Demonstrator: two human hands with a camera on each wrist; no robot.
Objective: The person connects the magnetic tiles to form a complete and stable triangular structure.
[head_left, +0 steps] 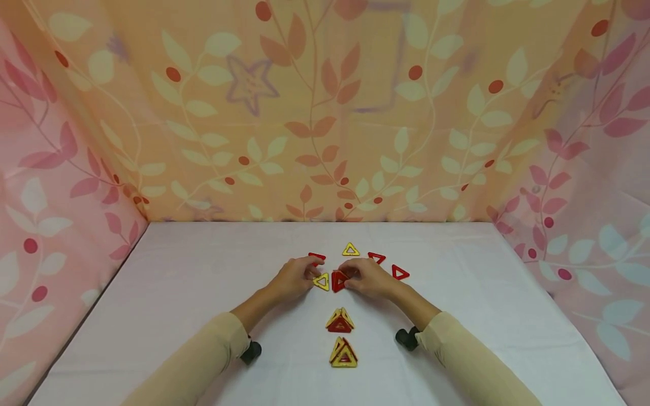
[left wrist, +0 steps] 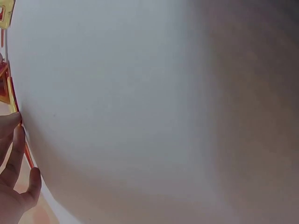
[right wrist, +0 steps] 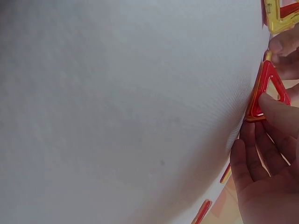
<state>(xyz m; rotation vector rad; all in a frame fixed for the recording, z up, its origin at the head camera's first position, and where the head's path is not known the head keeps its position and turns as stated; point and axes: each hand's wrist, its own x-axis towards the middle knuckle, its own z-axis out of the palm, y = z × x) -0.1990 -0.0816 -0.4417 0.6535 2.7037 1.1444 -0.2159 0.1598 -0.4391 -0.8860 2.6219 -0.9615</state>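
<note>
My right hand [head_left: 373,277] grips a red triangle tile [head_left: 336,281] tilted up off the cloth. In the right wrist view its thumb presses the face of that red tile [right wrist: 265,77], with the other fingers spread beneath. Facing it, my left hand [head_left: 297,279] pinches a yellow triangle tile [head_left: 327,282] by its outer edge, close beside the red one. Only a sliver of the left hand [left wrist: 14,182] and the tiles shows in the left wrist view. A loose red tile [head_left: 316,255] lies just beyond the left fingers.
Two small red-and-yellow pyramids [head_left: 339,324] [head_left: 343,363] stand in line nearer the body. Beyond the hands lie a flat yellow triangle [head_left: 350,253] and two red triangles [head_left: 376,254] [head_left: 399,277]. A white cloth [head_left: 167,282] covers the table, with patterned curtains [head_left: 315,113] around three sides.
</note>
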